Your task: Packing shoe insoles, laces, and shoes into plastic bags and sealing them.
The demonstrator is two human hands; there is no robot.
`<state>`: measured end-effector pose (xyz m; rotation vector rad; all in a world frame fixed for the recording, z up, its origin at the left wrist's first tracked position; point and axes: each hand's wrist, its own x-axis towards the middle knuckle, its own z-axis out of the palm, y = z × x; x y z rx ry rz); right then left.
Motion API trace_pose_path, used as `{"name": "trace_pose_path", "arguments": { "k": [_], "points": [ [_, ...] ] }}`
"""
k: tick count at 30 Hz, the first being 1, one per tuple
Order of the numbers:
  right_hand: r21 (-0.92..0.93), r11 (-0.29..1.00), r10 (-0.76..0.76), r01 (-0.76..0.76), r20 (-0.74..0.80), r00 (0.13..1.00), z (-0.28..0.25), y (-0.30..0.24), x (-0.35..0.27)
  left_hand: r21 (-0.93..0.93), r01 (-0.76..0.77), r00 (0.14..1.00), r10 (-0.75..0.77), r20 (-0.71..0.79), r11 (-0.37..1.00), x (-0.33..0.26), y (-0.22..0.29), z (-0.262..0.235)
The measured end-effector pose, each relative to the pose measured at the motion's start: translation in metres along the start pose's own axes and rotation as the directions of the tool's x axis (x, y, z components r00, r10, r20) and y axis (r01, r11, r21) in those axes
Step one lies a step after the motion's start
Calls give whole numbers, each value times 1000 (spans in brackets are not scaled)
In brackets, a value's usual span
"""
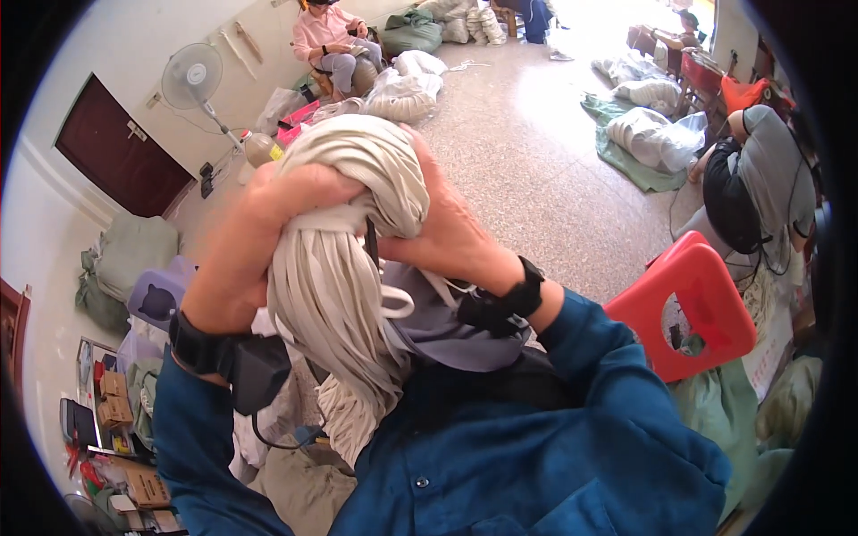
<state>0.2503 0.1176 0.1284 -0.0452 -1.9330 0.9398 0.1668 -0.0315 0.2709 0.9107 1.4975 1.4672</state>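
A thick bundle of off-white flat cords hangs doubled over in front of my chest, its top bulging in a rounded loop. My left hand wraps round the bundle from the left, thumb across the upper strands. From the right, my right hand grips the upper loop, its fingertips partly hidden behind the cords. A narrow dark strip shows between the strands near my fingers; I cannot tell what it is. One loose cord loop sticks out at the bundle's right side. Grey-purple cloth lies below my right wrist.
A red plastic stool stands at my right, a purple one at my left. More cords lie below the bundle. Ahead are a standing fan, a yellowish jug, filled sacks and seated people, another person at right.
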Motion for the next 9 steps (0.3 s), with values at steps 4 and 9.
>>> {"name": "trace_pose_path", "arguments": {
  "k": [4,9],
  "points": [
    [347,931,-2,-110,308,951,6,-5,8,-147,32,999,-28,30,989,-30,2,4],
    [481,776,-97,-409,731,676,11,-25,-9,-214,103,988,-74,136,971,-64,13,-9]
  ]
}}
